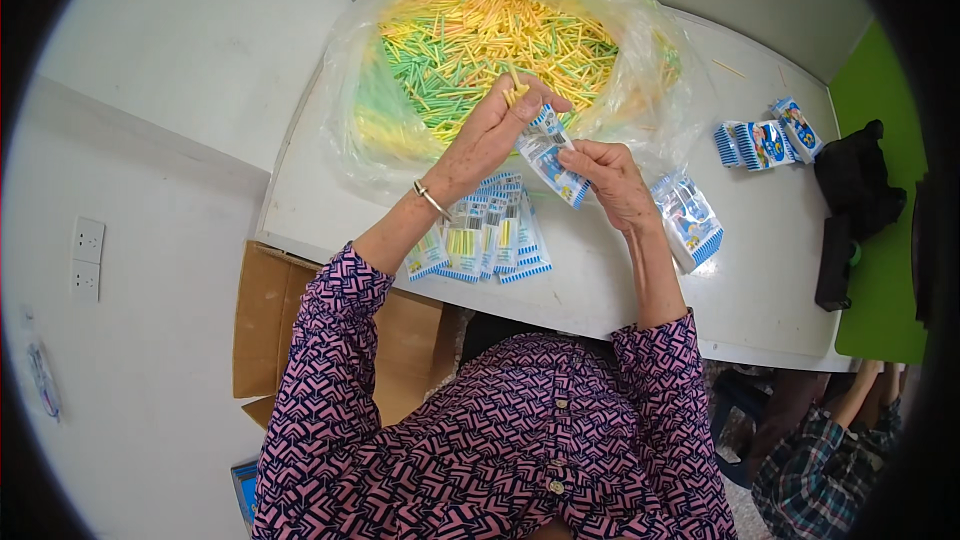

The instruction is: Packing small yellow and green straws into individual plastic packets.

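My left hand (pixel 492 132) is closed around a few thin yellow sticks (pixel 515 90), their ends poking up past the fingers. Its fingertips also meet the upper end of a small blue-and-white packet (pixel 552 162). My right hand (pixel 612 180) pinches that packet's side between thumb and fingers, so it hangs tilted between both hands. Just beyond them a large clear plastic bag (pixel 355 70) gapes, heaped with yellow, green and orange sticks (pixel 480 40). Below my left wrist, several flat packets (pixel 465 235) with sticks showing through clear windows lie overlapping.
Right of my right hand lies a stack of blue-and-white packets (pixel 687 220). More packets (pixel 765 145) sit farther right, beside a black device (pixel 860 180) and a green panel (pixel 885 210). An open cardboard box (pixel 262 320) stands below the table's left front edge. Another person's arm (pixel 855 400) shows lower right.
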